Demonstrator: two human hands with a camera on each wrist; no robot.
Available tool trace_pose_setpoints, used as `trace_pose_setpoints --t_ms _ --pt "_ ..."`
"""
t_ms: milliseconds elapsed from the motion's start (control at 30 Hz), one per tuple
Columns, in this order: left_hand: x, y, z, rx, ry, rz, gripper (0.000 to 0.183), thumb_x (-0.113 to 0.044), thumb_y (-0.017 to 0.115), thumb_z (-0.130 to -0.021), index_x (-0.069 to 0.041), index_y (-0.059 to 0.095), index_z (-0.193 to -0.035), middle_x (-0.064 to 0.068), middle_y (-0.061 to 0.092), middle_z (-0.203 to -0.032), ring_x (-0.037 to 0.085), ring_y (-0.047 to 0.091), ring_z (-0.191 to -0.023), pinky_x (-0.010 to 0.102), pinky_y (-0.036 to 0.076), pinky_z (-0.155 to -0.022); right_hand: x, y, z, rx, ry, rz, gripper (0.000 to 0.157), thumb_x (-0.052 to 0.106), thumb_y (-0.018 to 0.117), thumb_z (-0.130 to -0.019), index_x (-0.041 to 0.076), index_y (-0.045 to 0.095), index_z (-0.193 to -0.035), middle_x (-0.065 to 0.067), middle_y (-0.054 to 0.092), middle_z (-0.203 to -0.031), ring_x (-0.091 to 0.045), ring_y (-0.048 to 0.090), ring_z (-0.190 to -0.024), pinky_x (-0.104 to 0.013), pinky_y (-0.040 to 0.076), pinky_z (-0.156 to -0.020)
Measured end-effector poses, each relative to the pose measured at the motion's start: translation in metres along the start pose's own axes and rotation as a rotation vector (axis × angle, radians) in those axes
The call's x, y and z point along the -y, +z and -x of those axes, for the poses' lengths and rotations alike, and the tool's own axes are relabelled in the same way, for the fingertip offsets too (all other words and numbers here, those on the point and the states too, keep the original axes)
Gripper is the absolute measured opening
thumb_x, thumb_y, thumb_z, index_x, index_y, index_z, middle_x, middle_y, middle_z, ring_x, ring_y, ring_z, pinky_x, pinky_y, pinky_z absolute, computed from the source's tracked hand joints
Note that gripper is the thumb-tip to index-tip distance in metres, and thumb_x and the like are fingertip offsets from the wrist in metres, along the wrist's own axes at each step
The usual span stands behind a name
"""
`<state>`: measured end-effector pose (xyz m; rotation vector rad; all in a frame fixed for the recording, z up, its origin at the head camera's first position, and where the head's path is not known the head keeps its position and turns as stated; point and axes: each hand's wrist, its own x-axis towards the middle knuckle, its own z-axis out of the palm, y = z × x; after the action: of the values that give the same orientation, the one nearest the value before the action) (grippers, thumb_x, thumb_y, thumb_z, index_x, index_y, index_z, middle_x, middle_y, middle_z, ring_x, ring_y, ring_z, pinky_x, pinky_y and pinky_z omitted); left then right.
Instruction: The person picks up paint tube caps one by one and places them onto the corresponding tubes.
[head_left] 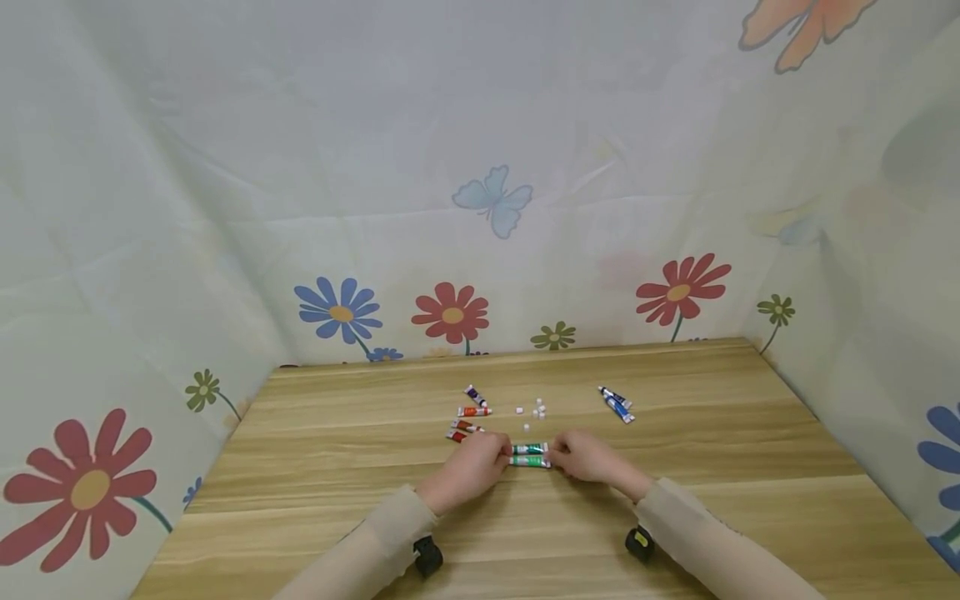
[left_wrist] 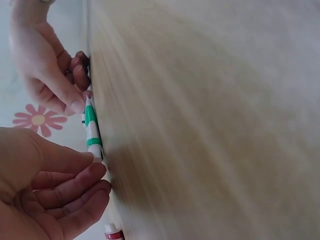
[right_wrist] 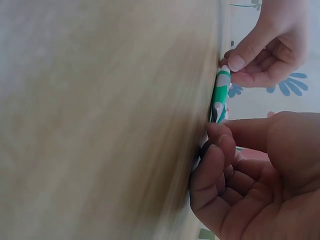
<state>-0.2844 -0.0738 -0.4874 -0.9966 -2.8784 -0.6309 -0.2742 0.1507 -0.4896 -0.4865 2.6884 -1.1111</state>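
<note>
And here the light green paint tube (head_left: 529,462) is being squared up against the dark green paint tube (head_left: 529,449), the pair lying side by side on the wooden tabletop (head_left: 540,533), near the middle; the step in hand seems to be arranging tubes by colour. The white-cap end of the light green one is pinched between thumb and fingers of the left hand (head_left: 477,460); its flat tail is pinched by the right hand (head_left: 588,457). Whether the dark green tube is gripped too cannot be told.

Both forearms are brought in from the near side, slanted inward, the hands kept low by the wood, fingertips turned towards each other, the remaining fingers curled.

For the next move, it is judged, a level set-down and an even release would be called for, so the neighbouring tube is not nudged. To the left, an orange-red tube (head_left: 474,412) and a purple tube (head_left: 476,396) are left untouched; small white pieces (head_left: 542,410) are scattered beyond, and two blue tubes (head_left: 618,408) are seen off to the right.
</note>
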Motion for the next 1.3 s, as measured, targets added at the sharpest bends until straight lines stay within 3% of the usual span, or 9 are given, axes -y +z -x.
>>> trace_pose_setpoints --t_ms 400,600,733,933,1300 --pt "0.014 -0.015 0.01 -0.033 -0.045 0.077 0.006 -0.002 0.07 -0.092 -0.002 0.073 -0.097 0.002 0.069 -0.087 0.009 0.059 -0.075 0.026 0.051 -0.068 -0.01 -0.02 0.006 -0.026 0.088 -0.03 0.015 0.013 0.059 -0.101 0.001 0.068 -0.096 -0.005 0.06 -0.069 -0.015 0.055 -0.057 -0.028 0.047 -0.052" --pt "0.021 -0.024 0.016 -0.031 -0.088 0.086 0.008 -0.002 0.069 -0.093 0.0 0.071 -0.101 0.006 0.069 -0.091 0.015 0.063 -0.082 0.032 0.054 -0.073 -0.023 -0.037 0.008 -0.099 0.015 0.046 0.015 0.012 0.06 -0.1 0.001 0.069 -0.093 -0.002 0.06 -0.068 -0.013 0.053 -0.058 -0.029 0.046 -0.054" --pt "0.024 -0.027 0.018 -0.038 -0.071 0.071 0.008 0.0 0.069 -0.092 0.001 0.071 -0.1 0.008 0.07 -0.091 0.018 0.065 -0.085 0.035 0.055 -0.075 -0.032 -0.048 0.008 -0.167 -0.04 0.112 0.013 0.01 0.063 -0.097 0.0 0.07 -0.093 0.0 0.06 -0.072 -0.012 0.053 -0.063 -0.03 0.046 -0.057" --pt "0.025 -0.027 0.02 -0.034 -0.064 0.073 0.006 0.0 0.07 -0.092 -0.001 0.071 -0.098 0.006 0.07 -0.09 0.016 0.064 -0.082 0.033 0.055 -0.073 -0.042 -0.062 0.006 -0.215 -0.019 0.099 0.012 0.008 0.065 -0.096 -0.003 0.069 -0.096 -0.007 0.064 -0.081 -0.017 0.055 -0.07 -0.032 0.048 -0.061" --pt "0.026 -0.029 0.026 -0.035 -0.06 0.043 0.006 -0.001 0.07 -0.091 -0.002 0.071 -0.097 0.004 0.069 -0.089 0.014 0.063 -0.08 0.03 0.054 -0.072 -0.051 -0.076 -0.006 -0.317 -0.031 0.25 0.017 0.009 0.07 -0.09 -0.006 0.069 -0.095 -0.011 0.066 -0.083 -0.024 0.06 -0.076 -0.042 0.05 -0.07"
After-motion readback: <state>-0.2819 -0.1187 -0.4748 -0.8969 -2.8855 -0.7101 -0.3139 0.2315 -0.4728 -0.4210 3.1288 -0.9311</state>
